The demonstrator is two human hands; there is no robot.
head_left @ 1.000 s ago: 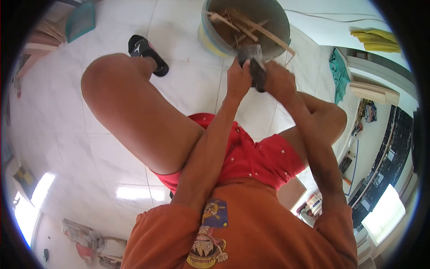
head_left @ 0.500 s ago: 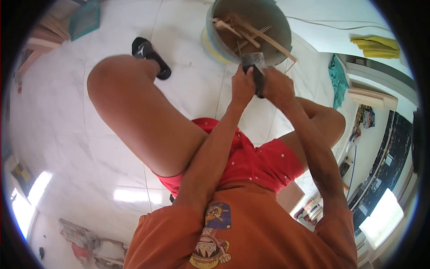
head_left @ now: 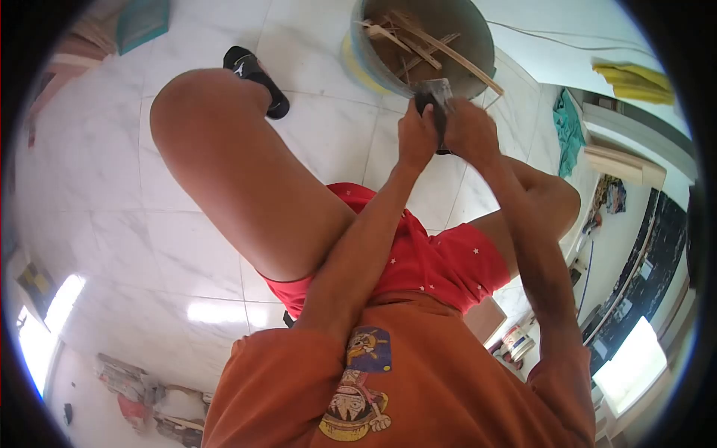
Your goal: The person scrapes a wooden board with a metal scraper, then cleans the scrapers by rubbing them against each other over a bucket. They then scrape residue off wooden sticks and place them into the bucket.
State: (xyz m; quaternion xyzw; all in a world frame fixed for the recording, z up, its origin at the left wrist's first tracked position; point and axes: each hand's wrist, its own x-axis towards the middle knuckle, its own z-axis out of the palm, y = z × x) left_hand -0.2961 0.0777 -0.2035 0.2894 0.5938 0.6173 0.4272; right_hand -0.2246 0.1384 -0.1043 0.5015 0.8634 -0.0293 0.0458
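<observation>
My left hand (head_left: 418, 140) is closed around a dark flat object (head_left: 431, 101) with a shiny, see-through-looking end. Its exact kind I cannot make out. Against the right side of this object, my right hand (head_left: 472, 128) is curled, its fingers also closed on it. Both hands are between my knees, just in front of a large round bucket (head_left: 484, 56). Thin wood strips (head_left: 441, 49) lie in the bucket, and one long strip leans out over its near right rim. The fingers partly hide the object.
Pale tiles (head_left: 187, 254) cover the floor. A black sandal (head_left: 258, 84) is on one foot. A yellow cloth (head_left: 633, 81) and a teal cloth (head_left: 569, 131) lie at the right, near a wooden edge (head_left: 624, 166). Cables (head_left: 553, 36) run behind the bucket.
Both hands have shifted slightly to the right in view with the dark object between them. My right hand has moved up along it, towards its shiny end. The view itself has tilted a little.
</observation>
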